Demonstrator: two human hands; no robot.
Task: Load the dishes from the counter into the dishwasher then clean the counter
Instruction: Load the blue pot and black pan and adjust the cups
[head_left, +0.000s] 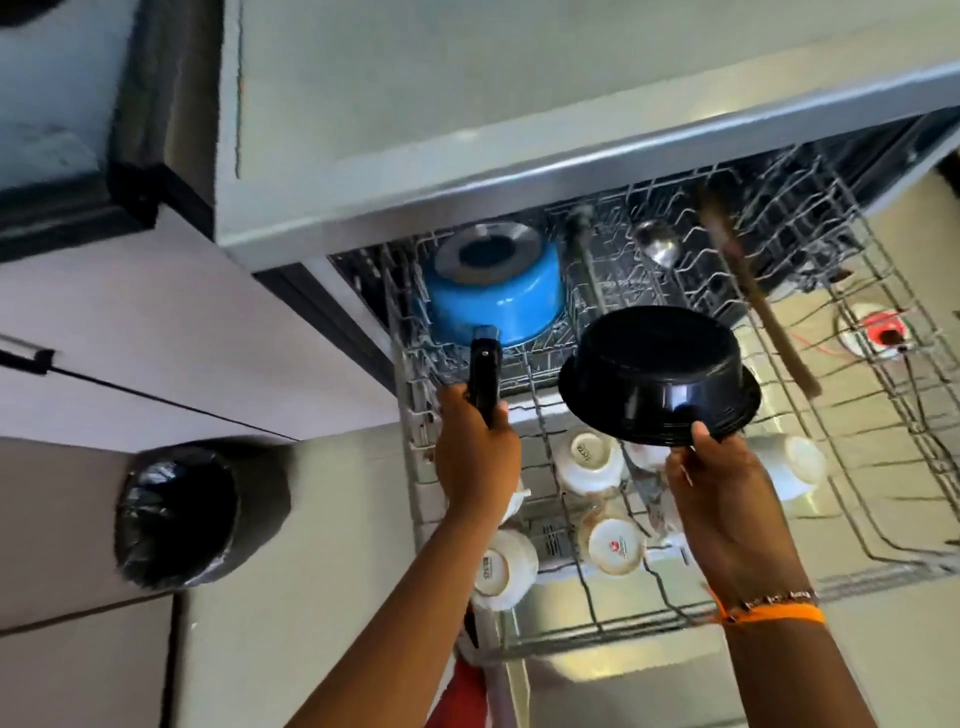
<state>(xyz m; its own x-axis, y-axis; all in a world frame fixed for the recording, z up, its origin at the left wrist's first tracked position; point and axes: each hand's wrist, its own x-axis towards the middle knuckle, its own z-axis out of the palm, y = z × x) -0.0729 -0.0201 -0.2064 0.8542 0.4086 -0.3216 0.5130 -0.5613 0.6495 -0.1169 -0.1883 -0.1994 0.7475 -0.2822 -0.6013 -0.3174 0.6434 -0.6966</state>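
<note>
Left hand (475, 457) grips the black handle of the blue pot (493, 291) lying upside down at the back left of the pulled-out dishwasher rack (883, 519) — right hand (727, 499) pinches the rim of an upturned black bowl (660, 369) held above white cups (589, 460).

My left hand (475, 447) grips the black handle of the upturned blue saucepan (493, 296) filling the wire rack's (883, 467) back left corner, under the grey counter edge (571, 176). Upturned white cups (592, 460) crowd the near left rows, and a wooden spoon (753, 291) lies across the middle. Bare tines on the right leave room beside the black plastic bowl (660, 371) that my right hand (727, 499) holds.
</note>
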